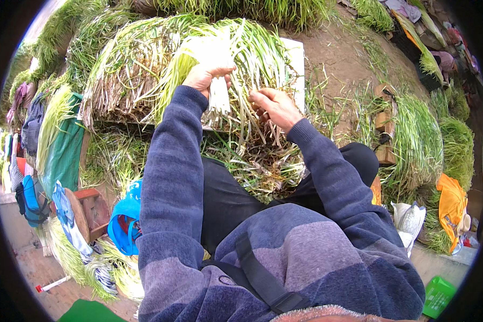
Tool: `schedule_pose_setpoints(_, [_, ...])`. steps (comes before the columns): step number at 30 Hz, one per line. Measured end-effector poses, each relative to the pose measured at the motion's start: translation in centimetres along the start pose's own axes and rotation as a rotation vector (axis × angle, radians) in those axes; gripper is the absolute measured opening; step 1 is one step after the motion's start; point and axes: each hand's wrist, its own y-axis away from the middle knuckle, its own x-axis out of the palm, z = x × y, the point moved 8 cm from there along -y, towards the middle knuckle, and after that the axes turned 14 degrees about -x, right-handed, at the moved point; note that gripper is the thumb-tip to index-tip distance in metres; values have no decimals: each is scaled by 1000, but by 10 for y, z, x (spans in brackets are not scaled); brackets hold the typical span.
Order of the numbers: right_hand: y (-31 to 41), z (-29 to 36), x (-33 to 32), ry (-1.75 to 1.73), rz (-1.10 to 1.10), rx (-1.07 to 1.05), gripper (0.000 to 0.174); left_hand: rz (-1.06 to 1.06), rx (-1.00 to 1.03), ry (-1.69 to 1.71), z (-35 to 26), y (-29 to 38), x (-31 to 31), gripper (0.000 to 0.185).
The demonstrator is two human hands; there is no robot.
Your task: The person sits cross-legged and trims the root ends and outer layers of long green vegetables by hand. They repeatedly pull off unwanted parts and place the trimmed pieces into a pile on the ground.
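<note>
My left hand (211, 78) is closed around a bundle of pale leafy stalks (219, 96), probably garlic chives; its white stem ends hang below the fist and its upper part is washed out by glare. To the right, my right hand (265, 105) has its fingers bent at the stems of loose stalks (245, 86); whether it grips any cannot be told. Under and beyond both hands lies a wide heap of green stalks (133, 68) with brownish stem ends towards me, on a white board (298, 72).
Leafy trimmings (261, 173) lie between my legs. More stalks (416, 137) are piled at the right by a wooden block (384, 137). A blue bag (122, 225) and a wooden stool (90, 213) are at the lower left. Another heap (249, 10) lies beyond.
</note>
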Motion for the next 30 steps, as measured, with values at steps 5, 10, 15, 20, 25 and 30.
schedule_pose_setpoints(5, [-18,-21,29,-522,-79,114,30,-20,-42,-25,10,-6,2,22])
schedule_pose_setpoints(10, [-17,-36,29,-865,-239,161,18,-16,1,-34,9,-5,2,22])
schedule_pose_setpoints(15, [-16,-37,16,-887,-314,105,12,-29,12,-81,8,-8,4,25])
schedule_pose_setpoints(20, [-5,-6,-8,-958,-355,-24,7,-39,-16,-50,12,-11,-3,27])
schedule_pose_setpoints(25, [27,27,-17,-840,-227,-51,12,-27,-22,-6,6,-10,-9,28])
schedule_pose_setpoints(30, [86,12,46,205,262,-280,29,11,-12,75,-2,-3,-6,31])
